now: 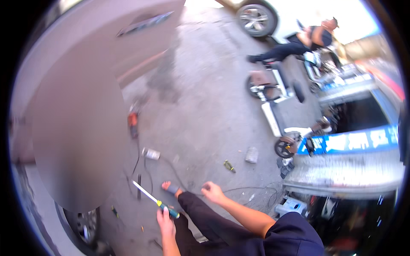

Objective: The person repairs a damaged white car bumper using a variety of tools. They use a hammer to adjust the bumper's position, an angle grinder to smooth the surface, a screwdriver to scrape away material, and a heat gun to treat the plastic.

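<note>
My left hand [164, 222] is closed around the dark green and yellow handle of a screwdriver [171, 211]. Its long pale shaft points up and to the left, toward the car. My right hand [212, 192] hangs over the ground in front of my leg, fingers loosely bent and a little apart, with nothing visible in it. On the ground ahead lie an orange-red corded power tool [133, 123] and a pale can [151, 153] on its side. Green-handled pliers [229, 166] lie farther right, near a crumpled greyish-white object [251, 155].
A pale car [98, 47] fills the left, partly blurred, its wheel [83, 224] at lower left. Dark cables [239, 189] cross the concrete. At right stand a white scooter [273, 115] and a metal counter [346, 170]. A person [316, 38] sits beyond, near another car's wheel [256, 20].
</note>
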Demonstrator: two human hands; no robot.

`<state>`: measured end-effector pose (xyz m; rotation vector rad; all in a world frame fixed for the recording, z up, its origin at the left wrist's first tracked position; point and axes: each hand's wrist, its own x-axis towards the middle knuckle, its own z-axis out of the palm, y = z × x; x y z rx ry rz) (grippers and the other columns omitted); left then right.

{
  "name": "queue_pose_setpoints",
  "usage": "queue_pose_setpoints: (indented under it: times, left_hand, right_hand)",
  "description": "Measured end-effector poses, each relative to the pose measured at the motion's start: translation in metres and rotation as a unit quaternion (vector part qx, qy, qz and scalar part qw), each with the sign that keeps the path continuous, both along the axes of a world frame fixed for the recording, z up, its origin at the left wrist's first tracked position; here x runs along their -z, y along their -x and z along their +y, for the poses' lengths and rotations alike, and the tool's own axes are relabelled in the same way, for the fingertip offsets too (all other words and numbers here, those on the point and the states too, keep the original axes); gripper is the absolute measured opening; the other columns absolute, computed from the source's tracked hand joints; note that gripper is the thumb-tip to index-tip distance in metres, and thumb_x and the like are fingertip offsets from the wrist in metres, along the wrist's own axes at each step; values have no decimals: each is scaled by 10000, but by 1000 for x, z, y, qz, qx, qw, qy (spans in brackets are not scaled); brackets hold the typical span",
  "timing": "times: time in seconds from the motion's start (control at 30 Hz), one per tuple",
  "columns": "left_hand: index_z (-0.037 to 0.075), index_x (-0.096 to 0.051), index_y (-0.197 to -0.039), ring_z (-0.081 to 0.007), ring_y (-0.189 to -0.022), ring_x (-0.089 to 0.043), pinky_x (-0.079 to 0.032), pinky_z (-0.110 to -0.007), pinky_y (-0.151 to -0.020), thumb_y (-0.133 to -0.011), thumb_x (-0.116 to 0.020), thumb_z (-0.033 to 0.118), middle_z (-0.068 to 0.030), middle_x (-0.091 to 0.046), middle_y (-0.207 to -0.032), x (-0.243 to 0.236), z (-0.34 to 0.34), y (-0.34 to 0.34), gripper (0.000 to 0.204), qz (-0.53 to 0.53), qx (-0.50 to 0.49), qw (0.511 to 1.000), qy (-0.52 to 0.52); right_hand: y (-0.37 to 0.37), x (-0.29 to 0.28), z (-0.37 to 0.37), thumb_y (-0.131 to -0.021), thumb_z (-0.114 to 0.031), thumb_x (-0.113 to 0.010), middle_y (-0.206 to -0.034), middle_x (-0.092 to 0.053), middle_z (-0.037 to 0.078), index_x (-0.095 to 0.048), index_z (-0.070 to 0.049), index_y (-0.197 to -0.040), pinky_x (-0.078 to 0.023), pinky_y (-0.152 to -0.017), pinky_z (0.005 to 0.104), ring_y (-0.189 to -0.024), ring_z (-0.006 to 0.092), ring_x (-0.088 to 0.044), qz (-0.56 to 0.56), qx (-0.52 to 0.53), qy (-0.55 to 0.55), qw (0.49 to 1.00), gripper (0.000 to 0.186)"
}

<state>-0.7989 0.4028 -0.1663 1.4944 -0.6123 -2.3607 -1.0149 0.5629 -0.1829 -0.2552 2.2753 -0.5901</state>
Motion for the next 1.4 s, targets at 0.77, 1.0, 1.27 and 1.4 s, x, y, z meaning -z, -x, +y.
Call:
queue_pose_setpoints:
  times: [0.77,1.0,1.27,1.4]
  left_hand:
    - [3,-495,-1276,-231,-918,-647,-539,-348,-795,-928,-594,157,-157,-618,-1104,-354,-45,3,393,177,387,881,207]
    - [63,-576,-1052,-156,-732,-611,-515,-296,-644,-926,-556,132,-59,-628,-876,-274,-126,-178,145,30,-168,970,174]
    - [82,-617,-953,-156,-701,-589,-500,-319,-634,-877,-607,145,-38,-618,-805,-253,-104,-396,99,-108,-638,748,148]
    - [83,-594,-970,-130,-668,-581,-498,-293,-599,-888,-592,146,-30,-615,-798,-251,-66,-425,104,-177,-694,679,161]
  right_hand:
    - [-76,-374,-10,-875,-289,-644,-760,-656,78,-626,9,-1119,-486,-575,301,-627,133,-607,33,85,333,939,385]
    - [-128,-384,-134,-898,-215,-642,-764,-590,30,-585,4,-1185,-443,-536,259,-597,95,-526,-105,-173,257,945,366]
    - [-232,-346,-341,-920,-151,-598,-751,-540,33,-529,8,-1160,-379,-431,242,-518,99,-512,-394,-389,177,814,296]
    - [-289,-324,-434,-948,-201,-548,-760,-541,37,-518,-20,-1190,-400,-467,249,-543,106,-515,-353,-552,145,741,304]
